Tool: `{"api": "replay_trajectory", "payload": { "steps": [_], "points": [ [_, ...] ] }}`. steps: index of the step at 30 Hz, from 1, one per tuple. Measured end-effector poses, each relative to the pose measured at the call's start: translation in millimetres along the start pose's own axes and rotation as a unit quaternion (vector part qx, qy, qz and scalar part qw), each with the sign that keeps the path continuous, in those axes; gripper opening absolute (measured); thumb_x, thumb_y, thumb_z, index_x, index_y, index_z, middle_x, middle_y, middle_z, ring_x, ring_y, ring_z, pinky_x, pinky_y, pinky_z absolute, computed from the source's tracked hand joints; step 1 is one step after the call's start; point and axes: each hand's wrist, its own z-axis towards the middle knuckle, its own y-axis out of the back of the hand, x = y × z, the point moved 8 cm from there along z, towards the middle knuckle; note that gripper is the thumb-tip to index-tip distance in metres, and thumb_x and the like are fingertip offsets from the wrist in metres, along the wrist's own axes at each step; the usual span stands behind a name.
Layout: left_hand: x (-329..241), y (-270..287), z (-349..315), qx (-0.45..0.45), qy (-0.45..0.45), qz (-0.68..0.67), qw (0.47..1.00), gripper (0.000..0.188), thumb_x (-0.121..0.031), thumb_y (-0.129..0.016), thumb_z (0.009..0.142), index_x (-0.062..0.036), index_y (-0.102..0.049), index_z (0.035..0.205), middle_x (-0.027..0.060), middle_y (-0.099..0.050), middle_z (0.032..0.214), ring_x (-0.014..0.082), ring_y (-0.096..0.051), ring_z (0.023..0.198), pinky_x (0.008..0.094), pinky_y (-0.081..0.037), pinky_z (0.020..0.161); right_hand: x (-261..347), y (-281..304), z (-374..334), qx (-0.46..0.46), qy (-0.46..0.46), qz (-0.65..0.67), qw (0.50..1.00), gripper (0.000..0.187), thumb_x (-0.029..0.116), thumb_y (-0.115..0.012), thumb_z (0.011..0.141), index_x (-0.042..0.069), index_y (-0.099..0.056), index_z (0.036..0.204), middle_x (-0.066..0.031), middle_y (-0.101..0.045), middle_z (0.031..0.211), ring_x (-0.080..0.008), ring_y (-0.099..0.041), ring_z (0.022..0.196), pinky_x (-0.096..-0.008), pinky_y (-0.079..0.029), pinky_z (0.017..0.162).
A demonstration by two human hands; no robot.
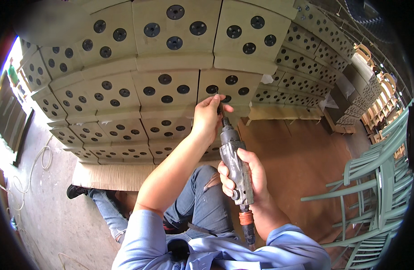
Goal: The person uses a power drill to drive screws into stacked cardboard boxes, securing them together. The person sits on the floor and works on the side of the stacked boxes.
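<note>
My right hand (249, 173) is wrapped round the body of a grey pneumatic screwdriver (237, 162), which points away from me and up. An orange-red hose coupling (246, 218) sits at its rear end. From its chuck a long thin driver bit (223, 111) runs to a round black disc (212, 89) on a beige panel (207, 77). My left hand (208, 116) is closed near the tip of the bit, thumb and forefinger pinched around it against the disc. Whether a small screw is also between those fingers cannot be seen.
Stacked beige panels (175, 60) with several black discs each form a wall ahead. Green chair-like frames (382, 184) stand piled at the right, beside a brown sheet (288, 166) on the floor. A pale hose (24, 191) winds across the floor at left. Cardboard (112, 175) lies under the stack.
</note>
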Motion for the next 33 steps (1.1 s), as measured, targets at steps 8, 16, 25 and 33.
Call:
{"api": "replay_trajectory", "payload": {
  "steps": [8, 16, 25, 33],
  "points": [
    [5, -1, -15, 0.025, 0.005, 0.014, 1.0, 0.034, -0.031, -0.05, 0.108, -0.0042, -0.06, 0.126, 0.0039, -0.067, 0.08, 0.0075, -0.043, 0.05, 0.024, -0.041, 0.047, -2, -2, 5, -0.035, 0.001, 0.009, 0.999, 0.036, 0.04, -0.046, 0.104, 0.005, -0.052, 0.108, -0.0122, -0.061, 0.086, -0.019, -0.061, 0.054, -0.034, -0.054, 0.046],
    [18, 11, -17, -0.043, 0.034, -0.062, 0.997, 0.031, -0.028, -0.049, 0.108, -0.002, -0.061, 0.12, 0.0078, -0.067, 0.08, 0.0072, -0.04, 0.047, 0.0237, -0.032, 0.041, 2, -4, 10, -0.032, 0.001, -0.005, 0.999, 0.036, 0.04, -0.05, 0.103, 0.005, -0.052, 0.109, -0.0115, -0.061, 0.087, -0.019, -0.061, 0.058, -0.034, -0.053, 0.05],
    [69, 75, -19, -0.062, 0.067, -0.118, 0.989, 0.027, -0.026, -0.045, 0.109, -0.0012, -0.057, 0.108, 0.0086, -0.062, 0.076, 0.0074, -0.033, 0.048, 0.023, -0.025, 0.041, 5, -6, 17, -0.038, -0.007, -0.019, 0.999, 0.036, 0.039, -0.052, 0.103, 0.004, -0.053, 0.109, -0.0102, -0.061, 0.086, -0.0189, -0.061, 0.059, -0.0347, -0.052, 0.051],
    [100, 129, -35, -0.121, 0.098, -0.125, 0.98, 0.023, -0.023, -0.045, 0.108, -0.0036, -0.057, 0.108, 0.0091, -0.061, 0.078, 0.0091, -0.036, 0.052, 0.0234, -0.027, 0.042, 5, -3, 25, -0.047, 0.001, -0.034, 0.998, 0.039, 0.04, -0.053, 0.102, 0.002, -0.055, 0.104, -0.0101, -0.062, 0.082, -0.0198, -0.062, 0.056, -0.0353, -0.053, 0.05]
  ]
}}
